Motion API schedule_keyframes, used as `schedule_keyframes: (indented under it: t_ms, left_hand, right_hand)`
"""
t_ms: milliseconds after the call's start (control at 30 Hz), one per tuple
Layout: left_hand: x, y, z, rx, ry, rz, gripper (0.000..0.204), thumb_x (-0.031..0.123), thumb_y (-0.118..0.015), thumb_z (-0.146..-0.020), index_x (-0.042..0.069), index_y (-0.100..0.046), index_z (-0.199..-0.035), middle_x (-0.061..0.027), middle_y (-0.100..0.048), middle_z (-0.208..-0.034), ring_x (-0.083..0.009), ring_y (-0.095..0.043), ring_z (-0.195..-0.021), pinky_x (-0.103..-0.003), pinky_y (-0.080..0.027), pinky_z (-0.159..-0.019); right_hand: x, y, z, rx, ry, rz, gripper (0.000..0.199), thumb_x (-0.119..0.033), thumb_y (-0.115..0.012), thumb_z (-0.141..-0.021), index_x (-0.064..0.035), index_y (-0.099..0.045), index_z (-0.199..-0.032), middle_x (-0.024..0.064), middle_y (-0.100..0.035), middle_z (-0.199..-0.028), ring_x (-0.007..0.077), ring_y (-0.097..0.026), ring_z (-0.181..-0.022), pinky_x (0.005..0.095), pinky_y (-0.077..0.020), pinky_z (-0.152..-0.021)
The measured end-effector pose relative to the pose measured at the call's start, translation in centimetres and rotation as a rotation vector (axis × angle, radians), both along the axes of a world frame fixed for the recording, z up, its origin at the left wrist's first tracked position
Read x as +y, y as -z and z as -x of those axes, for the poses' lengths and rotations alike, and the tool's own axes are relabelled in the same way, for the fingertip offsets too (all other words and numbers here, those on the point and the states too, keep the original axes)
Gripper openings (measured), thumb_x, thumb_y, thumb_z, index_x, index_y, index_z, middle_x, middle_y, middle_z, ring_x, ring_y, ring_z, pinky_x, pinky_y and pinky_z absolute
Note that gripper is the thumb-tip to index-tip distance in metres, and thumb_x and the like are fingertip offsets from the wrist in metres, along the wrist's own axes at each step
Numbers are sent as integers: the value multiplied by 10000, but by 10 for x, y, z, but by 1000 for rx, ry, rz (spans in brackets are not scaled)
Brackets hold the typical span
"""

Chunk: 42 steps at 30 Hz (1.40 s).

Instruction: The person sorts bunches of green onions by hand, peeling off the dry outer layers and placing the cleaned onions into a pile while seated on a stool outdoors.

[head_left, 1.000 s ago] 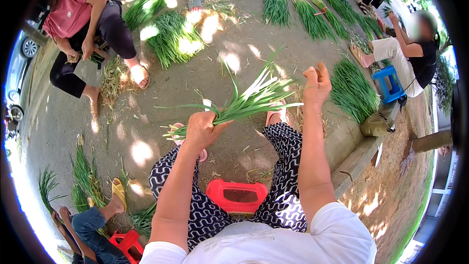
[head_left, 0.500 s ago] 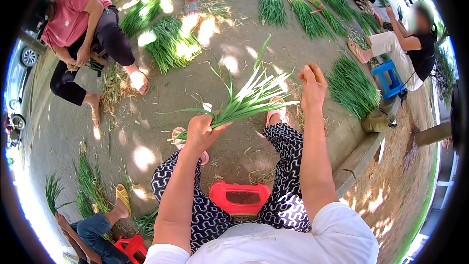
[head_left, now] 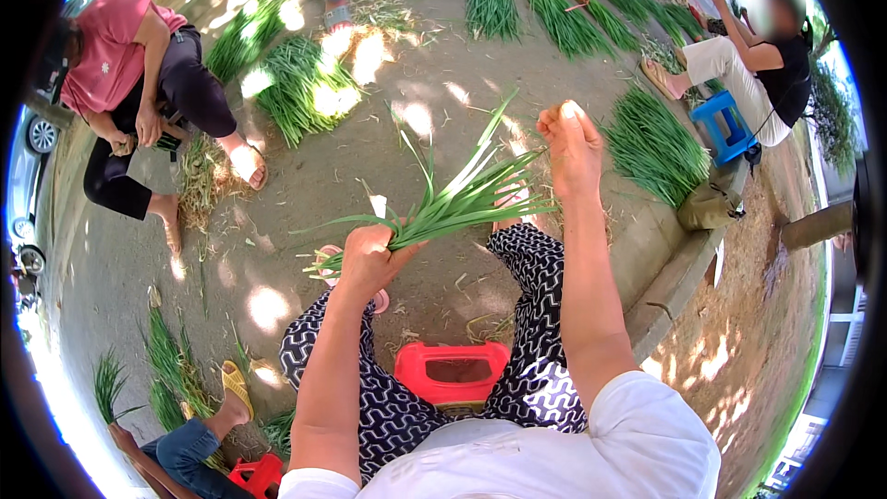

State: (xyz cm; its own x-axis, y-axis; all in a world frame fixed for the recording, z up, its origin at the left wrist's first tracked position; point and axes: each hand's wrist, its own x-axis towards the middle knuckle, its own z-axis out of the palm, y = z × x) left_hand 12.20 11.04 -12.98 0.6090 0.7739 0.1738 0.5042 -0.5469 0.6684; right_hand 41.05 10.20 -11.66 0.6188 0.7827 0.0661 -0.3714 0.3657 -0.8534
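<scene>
Since a sec ago the right hand (head_left: 571,143) lifted higher. L to R: left hand (head_left: 368,257) fist-clamped round the green onion bunch (head_left: 453,201) near the roots, leaves fanning up-right over the knees; right's fingers pinched shut, prob stripping a leaf.

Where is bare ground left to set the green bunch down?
Bare concrete lies ahead of the bunch in the left hand, between the leaf pile and the heap. Another patch is toward the squatting person. The far rows are crowded.
</scene>
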Motion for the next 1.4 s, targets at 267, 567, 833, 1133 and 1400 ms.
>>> schedule_keyframes:
  t_ms: [267,567,833,1133,1400]
  left_hand:
    - [13,-12,10,-500,-481,601,259,248,-575,-849,-4,-618,-805,-10,-447,-501,-65,-438,-476,-271,-337,-418]
    - [31,-10,34,-1369,-633,997,357,417,-462,-897,100,-492,-1059,54,-297,-528,-60,-284,-435,-229,-299,-447]
    - [41,-2,46,-1616,-726,1133,290,401,-470,-896,152,-506,-1039,68,-320,-548,-36,-294,-447,-205,-316,-459]
    - [51,28,63,-1363,-890,1293,357,376,-502,-877,57,-468,-1033,-90,-548,-942,-249,-538,-881,-413,-419,-821]
    - [51,25,71,-1265,-945,960,662,311,-526,-862,-16,-195,-1333,-192,-166,-1387,-311,-468,-1061,-433,-337,-938]
  right_hand:
    - [0,18,1,5,-110,298,274,-204,-558,-858,10,-571,-1028,24,-563,-826,113,-530,-756,281,-449,-686]
    - [-8,27,104,-834,-1191,548,926,-555,-673,-652,-35,-320,-1331,188,-395,-1315,305,-421,-1176,405,-339,-987]
    - [-25,38,150,-211,-1549,491,638,-314,-712,-698,8,-435,-1175,131,-541,-993,202,-547,-872,315,-453,-768]
    - [-40,50,157,61,-1321,833,197,-90,-650,-752,-17,-494,-847,62,-510,-610,108,-483,-480,237,-396,-393]
    - [47,86,130,-141,-1153,845,196,-78,-633,-765,6,-489,-870,68,-523,-636,121,-489,-486,239,-403,-391]
